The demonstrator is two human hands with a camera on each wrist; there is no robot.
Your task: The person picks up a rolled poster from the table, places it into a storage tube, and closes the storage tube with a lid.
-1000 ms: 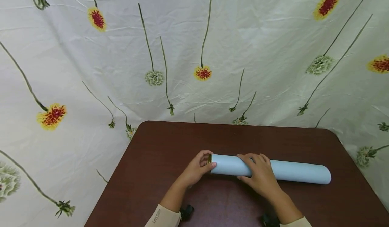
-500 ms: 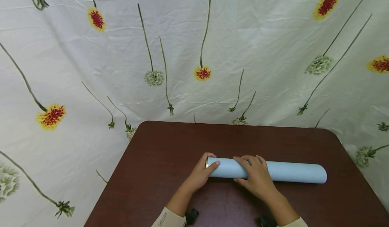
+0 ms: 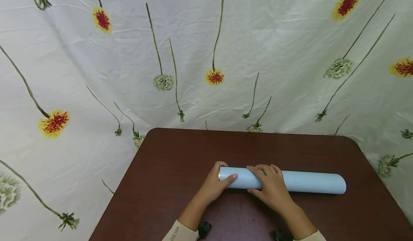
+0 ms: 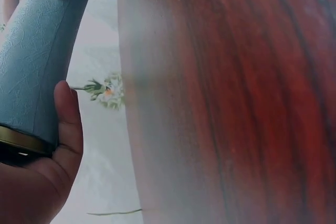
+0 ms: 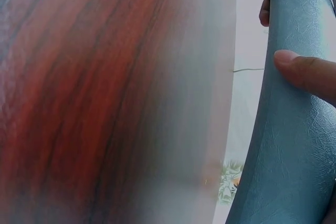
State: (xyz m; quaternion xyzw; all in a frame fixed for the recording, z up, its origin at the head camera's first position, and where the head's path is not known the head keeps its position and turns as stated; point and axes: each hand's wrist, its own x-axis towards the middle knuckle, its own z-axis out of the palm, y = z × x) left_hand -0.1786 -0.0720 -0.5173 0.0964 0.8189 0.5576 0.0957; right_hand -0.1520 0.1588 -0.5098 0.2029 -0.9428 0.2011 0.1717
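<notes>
A long light blue tube lies crosswise in the head view, with a gold rim at its left end. My left hand grips that end, thumb on the near side and fingers passing behind. Further along, my right hand holds the tube from above, fingers over the far side, thumb on the near side. The left wrist view shows the crinkled surface of the tube and its gold rim by the left palm. In the right wrist view, the right thumb presses on the tube. The tube's underside is hidden.
A dark reddish-brown table with rounded far corners lies under the hands. Behind it and at the left hangs a white cloth printed with flowers. Dark straps show at the wrists below light sleeves.
My left hand has moved right and farther onto the tube's end, covering more of it. The tube has shifted slightly left, and my right hand has moved slightly left with it.
</notes>
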